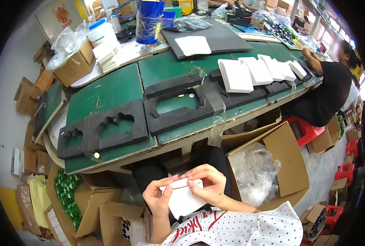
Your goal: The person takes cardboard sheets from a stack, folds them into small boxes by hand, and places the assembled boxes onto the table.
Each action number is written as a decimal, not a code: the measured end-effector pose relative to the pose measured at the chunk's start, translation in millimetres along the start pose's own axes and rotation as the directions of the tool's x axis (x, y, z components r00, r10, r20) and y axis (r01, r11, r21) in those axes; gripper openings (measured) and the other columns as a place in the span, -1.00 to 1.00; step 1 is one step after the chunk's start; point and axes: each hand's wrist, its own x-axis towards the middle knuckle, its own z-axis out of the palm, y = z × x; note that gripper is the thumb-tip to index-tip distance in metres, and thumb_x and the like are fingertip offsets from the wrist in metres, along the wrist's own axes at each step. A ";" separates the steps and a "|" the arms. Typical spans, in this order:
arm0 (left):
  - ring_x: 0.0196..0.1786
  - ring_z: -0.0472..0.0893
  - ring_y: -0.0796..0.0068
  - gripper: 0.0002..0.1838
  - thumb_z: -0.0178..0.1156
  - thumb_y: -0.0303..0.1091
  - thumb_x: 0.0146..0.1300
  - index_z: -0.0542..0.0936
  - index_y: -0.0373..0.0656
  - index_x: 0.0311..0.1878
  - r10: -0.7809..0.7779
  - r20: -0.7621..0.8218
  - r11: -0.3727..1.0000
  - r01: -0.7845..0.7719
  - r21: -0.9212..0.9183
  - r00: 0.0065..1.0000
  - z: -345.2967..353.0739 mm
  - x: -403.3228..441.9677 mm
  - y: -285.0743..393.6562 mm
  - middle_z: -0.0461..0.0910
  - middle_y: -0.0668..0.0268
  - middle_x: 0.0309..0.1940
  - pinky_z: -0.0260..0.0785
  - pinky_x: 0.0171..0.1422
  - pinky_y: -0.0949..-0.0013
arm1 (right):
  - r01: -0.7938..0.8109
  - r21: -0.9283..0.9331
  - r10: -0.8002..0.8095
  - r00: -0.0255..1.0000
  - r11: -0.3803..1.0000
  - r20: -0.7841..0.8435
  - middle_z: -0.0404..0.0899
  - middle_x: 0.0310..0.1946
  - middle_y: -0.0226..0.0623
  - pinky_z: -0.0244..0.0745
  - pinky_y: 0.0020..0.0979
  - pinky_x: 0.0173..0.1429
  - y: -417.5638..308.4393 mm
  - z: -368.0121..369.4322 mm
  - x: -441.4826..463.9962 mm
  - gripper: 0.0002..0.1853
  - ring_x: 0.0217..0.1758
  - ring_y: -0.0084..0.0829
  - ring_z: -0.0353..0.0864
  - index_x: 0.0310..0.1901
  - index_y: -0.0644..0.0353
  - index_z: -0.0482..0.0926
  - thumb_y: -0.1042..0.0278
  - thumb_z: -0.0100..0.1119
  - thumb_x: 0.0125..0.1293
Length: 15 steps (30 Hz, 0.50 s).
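Over my lap I hold a small white cardboard box (185, 201), its upper edge pinched between both hands. My left hand (158, 196) grips the left side, thumb on the near face and fingers behind. Closed on the top right edge is my right hand (208, 183), with its thumb pressed near a thin dark line across the box. My fingers partly cover the top, so I cannot tell whether the flap is fully closed. Ahead on the green bench (117, 88) lie black foam holders (121, 129) with cut-out shapes.
White boxes (235, 76) lean in a row in black foam at right. Below the bench are an open carton with clear plastic bags (254, 174) and another with green items (66, 192). A co-worker (328, 88) sits at the far right beside a red stool (307, 131).
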 end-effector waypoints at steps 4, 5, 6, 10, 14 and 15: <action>-0.05 0.51 0.25 -0.68 0.28 -0.63 -0.14 0.49 -0.34 -0.23 0.104 0.269 0.993 -0.118 0.033 0.957 -12.2 2.9 -2.9 0.49 -0.06 -0.12 0.38 -0.01 0.33 | 0.012 -0.083 -0.012 1.000 0.996 -0.002 0.46 -0.32 -0.13 0.51 -0.38 -0.16 1.3 -3.8 7.7 -0.88 -0.25 -0.30 0.57 -0.42 0.37 0.48 0.68 0.18 -0.05; -0.02 0.49 0.24 -0.60 0.33 -0.62 -0.20 0.48 -0.32 -0.19 0.153 0.333 0.981 -0.185 0.064 0.931 -8.5 5.9 0.7 0.47 -0.05 -0.08 0.37 -0.01 0.35 | 0.005 -0.057 -0.006 1.000 0.998 -0.016 0.46 -0.33 -0.14 0.51 -0.38 -0.16 2.8 -4.5 9.1 -0.86 -0.25 -0.29 0.56 -0.42 0.36 0.48 0.67 0.22 -0.07; 0.00 0.47 0.26 -0.52 0.38 -0.61 -0.25 0.47 -0.27 -0.15 0.177 0.371 0.962 -0.239 0.129 0.912 -8.1 6.2 1.0 0.45 -0.01 -0.05 0.37 -0.01 0.38 | 0.021 -0.075 -0.019 1.000 0.997 0.018 0.46 -0.33 -0.13 0.50 -0.39 -0.16 1.6 -5.9 12.2 -0.83 -0.25 -0.29 0.56 -0.42 0.35 0.48 0.65 0.26 -0.10; -0.07 0.51 0.32 -0.66 0.31 -0.63 -0.16 0.49 -0.31 -0.24 0.162 0.118 0.973 -0.178 0.144 0.980 -7.2 -0.1 -0.3 0.51 0.03 -0.15 0.36 -0.02 0.40 | 0.106 -0.096 -0.085 0.976 0.990 0.201 0.47 -0.27 -0.10 0.49 -0.38 -0.10 0.3 -5.1 22.4 -0.70 -0.14 -0.27 0.52 -0.34 0.35 0.50 0.60 0.35 -0.19; -0.15 0.52 0.32 -0.77 0.23 -0.53 -0.09 0.47 -0.29 -0.30 0.151 0.093 0.963 -0.167 0.209 0.984 -9.8 10.3 7.7 0.53 0.05 -0.26 0.34 -0.04 0.37 | 0.004 -0.094 0.019 0.969 0.996 0.247 0.49 -0.24 -0.12 0.46 -0.40 -0.11 4.8 -5.2 19.8 -0.64 -0.12 -0.30 0.51 -0.27 0.31 0.51 0.58 0.37 -0.20; -0.17 0.53 0.32 -0.79 0.23 -0.53 -0.09 0.48 -0.30 -0.33 0.180 0.127 0.948 -0.207 0.243 0.975 -11.0 13.3 7.2 0.53 0.05 -0.28 0.36 -0.06 0.37 | 0.035 -0.091 -0.011 0.969 0.995 0.246 0.50 -0.23 -0.14 0.47 -0.45 -0.16 8.3 -4.0 19.7 -0.64 -0.14 -0.35 0.52 -0.26 0.29 0.52 0.56 0.37 -0.19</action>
